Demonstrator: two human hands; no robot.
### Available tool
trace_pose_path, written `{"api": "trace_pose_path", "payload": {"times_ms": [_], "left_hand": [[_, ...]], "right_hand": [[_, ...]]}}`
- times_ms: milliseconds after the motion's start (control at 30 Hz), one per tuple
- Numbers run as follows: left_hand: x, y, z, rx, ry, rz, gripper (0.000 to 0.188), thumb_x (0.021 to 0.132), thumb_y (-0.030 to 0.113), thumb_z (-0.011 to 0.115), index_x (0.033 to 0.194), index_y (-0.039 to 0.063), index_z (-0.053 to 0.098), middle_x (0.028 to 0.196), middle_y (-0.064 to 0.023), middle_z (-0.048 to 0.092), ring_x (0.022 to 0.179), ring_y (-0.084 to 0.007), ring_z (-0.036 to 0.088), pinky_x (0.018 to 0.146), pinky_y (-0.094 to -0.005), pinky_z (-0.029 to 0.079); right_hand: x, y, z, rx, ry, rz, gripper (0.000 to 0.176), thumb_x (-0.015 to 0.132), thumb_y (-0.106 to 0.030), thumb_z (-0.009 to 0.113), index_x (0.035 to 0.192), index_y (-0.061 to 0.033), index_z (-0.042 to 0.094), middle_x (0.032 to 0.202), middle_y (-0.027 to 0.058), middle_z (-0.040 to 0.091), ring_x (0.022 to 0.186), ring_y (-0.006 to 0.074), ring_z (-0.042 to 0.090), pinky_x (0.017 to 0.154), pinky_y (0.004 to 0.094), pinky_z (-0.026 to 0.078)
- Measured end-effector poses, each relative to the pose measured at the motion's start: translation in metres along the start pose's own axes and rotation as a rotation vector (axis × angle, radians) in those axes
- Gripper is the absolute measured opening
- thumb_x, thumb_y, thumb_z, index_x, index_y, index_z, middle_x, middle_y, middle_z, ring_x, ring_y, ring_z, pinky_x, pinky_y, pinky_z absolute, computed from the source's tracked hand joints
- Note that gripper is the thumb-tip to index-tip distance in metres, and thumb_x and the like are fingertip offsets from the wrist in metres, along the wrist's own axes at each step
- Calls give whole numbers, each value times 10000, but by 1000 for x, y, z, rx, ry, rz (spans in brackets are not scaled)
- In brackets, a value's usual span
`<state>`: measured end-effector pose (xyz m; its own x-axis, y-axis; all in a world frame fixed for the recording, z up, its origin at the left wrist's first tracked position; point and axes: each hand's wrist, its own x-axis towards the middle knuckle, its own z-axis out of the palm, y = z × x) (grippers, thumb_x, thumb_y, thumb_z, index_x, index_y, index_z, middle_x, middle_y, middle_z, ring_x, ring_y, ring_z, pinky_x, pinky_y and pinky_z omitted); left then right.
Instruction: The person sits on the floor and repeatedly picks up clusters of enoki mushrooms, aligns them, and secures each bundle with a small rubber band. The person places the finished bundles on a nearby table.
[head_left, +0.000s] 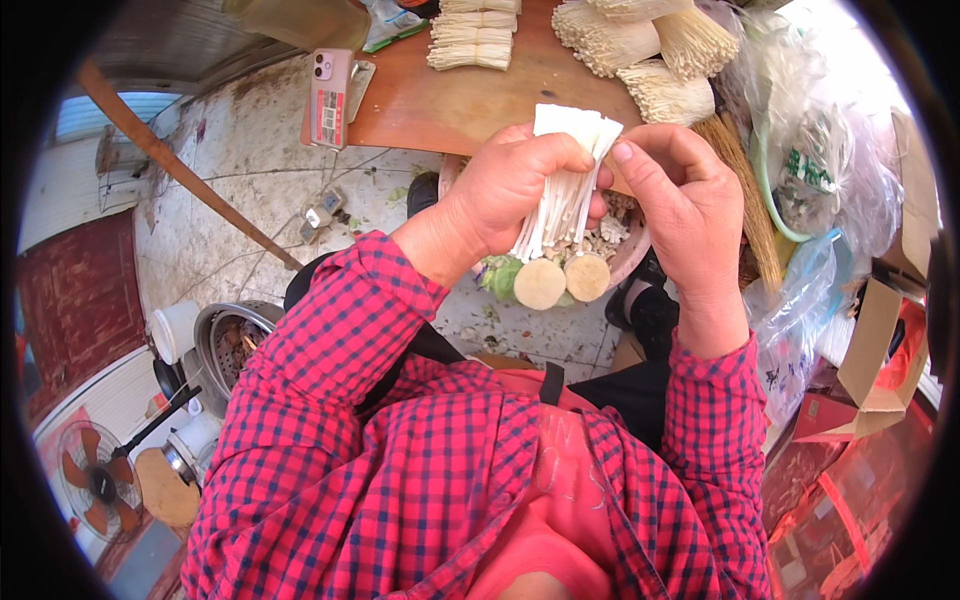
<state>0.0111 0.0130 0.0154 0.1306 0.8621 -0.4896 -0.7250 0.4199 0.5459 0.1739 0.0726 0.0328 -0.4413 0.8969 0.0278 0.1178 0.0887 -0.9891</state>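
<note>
My left hand (502, 187) is closed round a bunch of white enoki mushrooms (559, 199), its stem end up and its small caps pointing down. At the bunch's upper right edge is my right hand (682, 187), thumb and forefinger close together by a few stems; whether they pinch one is unclear. Below, a pink basin (634, 259) holds mushroom trimmings and green leaves, with two round, pale cut mushroom bases (539, 284) at its near side. Tied enoki bundles (471, 37) lie in a row on the wooden table (420, 109), and looser enoki bunches (667, 90) are piled at its right.
A pink phone (330, 97) lies at the table's left corner. Clear plastic bags (795, 322), a straw broom (742, 202) and an open cardboard box (870, 360) are on the right. A steel strainer pot (225, 337) and a fan (101, 480) stand at left.
</note>
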Motion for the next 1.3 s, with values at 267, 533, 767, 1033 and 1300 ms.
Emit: {"api": "trace_pose_path", "payload": {"times_ms": [267,533,767,1033,1300], "left_hand": [[-1,-6,-2,114,-82,11,254,878,132,541,1070,-17,613,891,-103,668,685,-203,670,638,-336,584],[-3,-6,-4,310,-205,25,201,903,154,583,1052,24,618,863,-62,659,643,-159,639,596,-276,543],[-2,-9,-4,571,-141,188,201,914,170,613,1068,43,586,864,-11,622,693,-84,583,622,-221,487],[2,-18,-9,1357,32,626,311,859,229,664,1034,0,546,905,-202,654,825,-383,646,694,-444,515],[-10,-10,6,1418,67,404,430,789,193,750,1147,34,574,954,-157,679,873,-316,678,743,-364,531]], "right_hand": [[-2,-2,-1,24,-54,142,71,853,-64,695,849,1,666,691,19,658,643,53,623,575,214,482],[-1,-7,-7,19,-148,188,48,841,-37,694,867,-5,668,753,19,668,638,50,614,574,207,480],[-1,-1,-10,8,-130,219,250,809,-78,737,1038,-15,657,833,5,638,675,40,607,591,199,476],[-7,-1,-5,152,-227,267,333,797,-77,744,1106,-21,635,868,0,616,650,32,558,561,206,443],[-9,-4,1,88,-209,278,155,761,-75,717,874,-33,618,752,-20,582,652,33,508,568,210,437]]}}
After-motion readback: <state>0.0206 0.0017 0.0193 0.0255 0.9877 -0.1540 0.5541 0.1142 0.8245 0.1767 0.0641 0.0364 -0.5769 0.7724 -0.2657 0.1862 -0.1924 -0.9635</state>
